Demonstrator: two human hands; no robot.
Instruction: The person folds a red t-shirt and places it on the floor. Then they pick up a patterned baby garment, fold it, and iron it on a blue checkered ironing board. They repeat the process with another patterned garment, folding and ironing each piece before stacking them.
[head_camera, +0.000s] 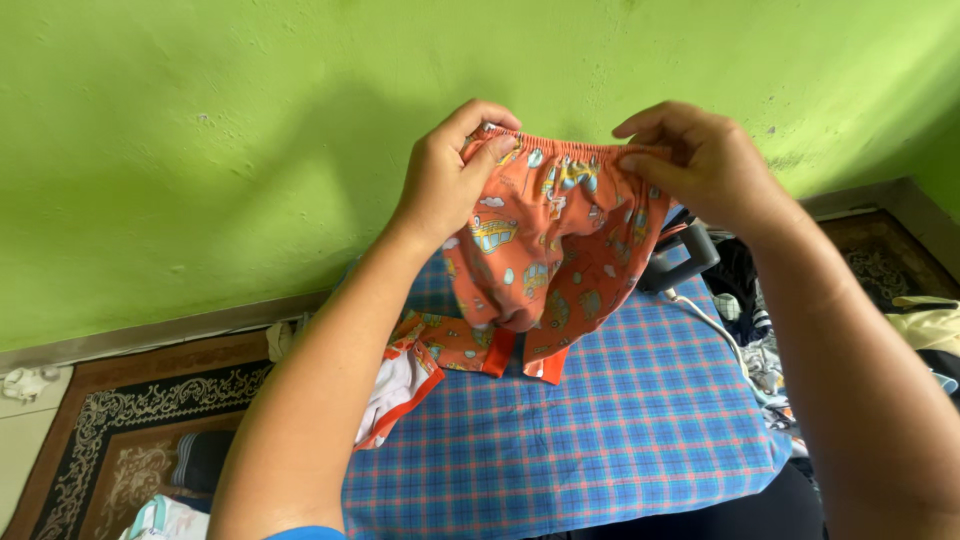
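- My left hand (450, 175) and right hand (700, 165) each pinch the elastic waistband of small orange cotton shorts printed with little buses (550, 250) — held up before the green wall (200, 150), legs dangling over the blue plaid cloth (620, 430).
- Light, limp, creasing easily, I'd judge — the waistband is the best hold.
- No packages, labels or signs in view.

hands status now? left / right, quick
Left hand: closed, gripping the waistband of the orange printed shorts.
Right hand: closed, pinching the same waistband.
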